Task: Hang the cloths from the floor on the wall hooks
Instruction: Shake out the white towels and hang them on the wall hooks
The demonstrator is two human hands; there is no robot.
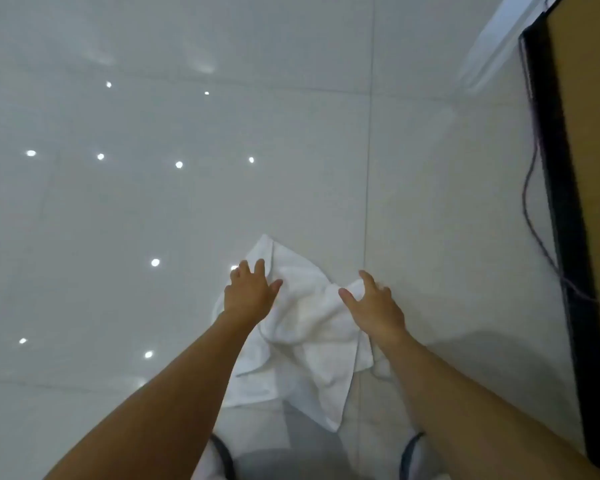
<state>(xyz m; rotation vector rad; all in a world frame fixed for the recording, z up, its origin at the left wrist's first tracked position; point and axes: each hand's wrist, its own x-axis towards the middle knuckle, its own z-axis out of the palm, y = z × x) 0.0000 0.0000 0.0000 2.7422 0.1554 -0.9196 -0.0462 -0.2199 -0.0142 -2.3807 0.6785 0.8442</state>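
Two bare forearms are seen entering from the bottom edge, the left forearm [174,386] from 7 o'clock and the right forearm [465,393] from 5 o'clock, both stretched toward the middle of the view. A crumpled white cloth [309,337] is spread on the glossy pale tiled floor [153,209], just below centre, with one corner pointed toward 12 o'clock and another toward 6 o'clock. The left hand [252,294] is laid over the cloth's edge at 9 o'clock, fingers spread and fairly straight, with nothing gripped. The right hand [374,308] is placed on the bunched edge at 3 o'clock, fingers splayed and only slightly bent, no fold being pinched as far as can be seen. A grout line [368,168] is met by the cloth on that side. At 3 o'clock of the view, well apart from the cloth, a black-edged brown panel [596,133] is seen, with a thin dark cable [530,209] hanging beside it.
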